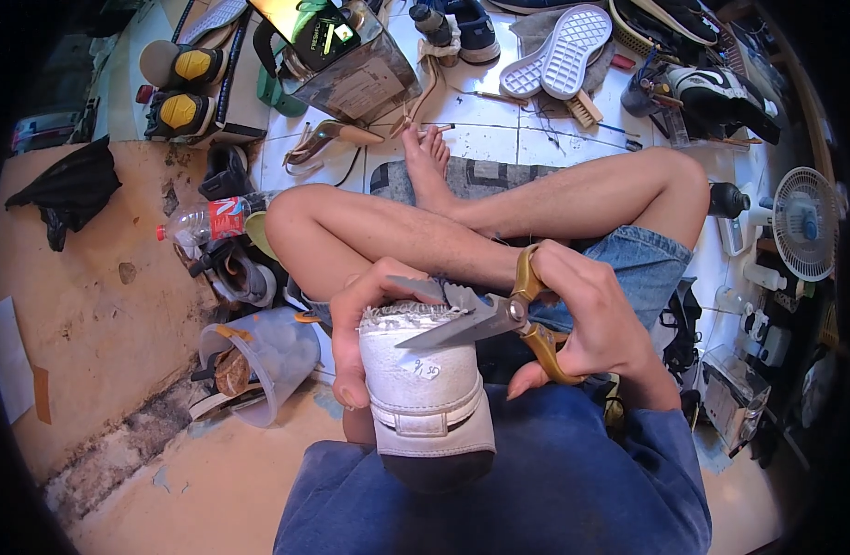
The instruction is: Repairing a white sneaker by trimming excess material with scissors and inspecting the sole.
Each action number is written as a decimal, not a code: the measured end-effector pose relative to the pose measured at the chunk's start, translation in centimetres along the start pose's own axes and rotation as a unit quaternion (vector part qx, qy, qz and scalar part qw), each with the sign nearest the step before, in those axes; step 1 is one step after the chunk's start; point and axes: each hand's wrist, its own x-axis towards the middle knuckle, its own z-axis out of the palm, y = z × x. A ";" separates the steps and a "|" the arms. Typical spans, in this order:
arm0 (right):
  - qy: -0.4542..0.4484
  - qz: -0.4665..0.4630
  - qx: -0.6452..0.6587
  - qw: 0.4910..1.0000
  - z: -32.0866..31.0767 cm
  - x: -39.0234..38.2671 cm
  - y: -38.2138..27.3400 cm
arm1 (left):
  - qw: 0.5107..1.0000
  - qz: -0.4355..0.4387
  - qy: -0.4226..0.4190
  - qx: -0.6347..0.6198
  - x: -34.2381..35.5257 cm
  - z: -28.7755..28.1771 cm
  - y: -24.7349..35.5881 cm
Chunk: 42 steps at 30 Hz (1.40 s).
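Observation:
My left hand [358, 324] is closed round the side of a white leather shoe upper [420, 388], which has a strap across it, a dark lower end and a frayed top edge. In my right hand [587, 301] are scissors [514, 313] with gold-coloured handles, thumb and fingers at the loops. Their blades stand apart at the frayed edge, one lying across the white leather and the other above the edge near my left fingers. Part of my left hand is hidden behind the shoe upper.
My crossed legs [388, 236] lie just beyond the work. A clear plastic bucket [281, 356] lies tipped at the left, near a plastic bottle [207, 220]. White shoe soles [564, 55], a brush [584, 109] and a metal tin [355, 79] are farther off. A fan [804, 225] stands right.

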 end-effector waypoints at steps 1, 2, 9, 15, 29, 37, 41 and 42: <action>-0.006 0.001 -0.008 1.000 -0.2 0.1 -0.2 | 0.999 -0.037 0.023 0.010 -0.1 0.1 0.0; -0.001 -0.006 -0.006 1.000 -0.4 0.2 -0.3 | 1.000 0.025 0.010 -0.001 0.0 0.4 -0.4; 0.004 -0.005 -0.043 0.999 -0.6 -0.4 -1.0 | 0.996 0.086 -0.013 -0.032 0.7 1.1 -0.1; -0.013 0.026 -0.017 0.999 -1.6 -0.2 -0.5 | 0.994 0.001 -0.109 0.023 1.4 -1.0 0.7; -0.061 0.006 -0.117 0.991 -4.5 0.7 -2.3 | 0.989 -0.118 -0.045 0.074 0.3 0.2 1.0; -0.056 -0.004 -0.129 0.990 -5.0 0.0 -2.6 | 0.980 0.031 -0.184 0.063 1.5 -0.3 1.1; -0.044 0.015 -0.122 0.991 -5.1 0.2 -2.1 | 0.998 -0.005 0.027 0.061 0.5 0.9 0.4; -0.042 0.023 -0.106 0.993 -5.2 0.3 -2.0 | 0.997 -0.025 -0.009 0.070 0.5 0.7 0.5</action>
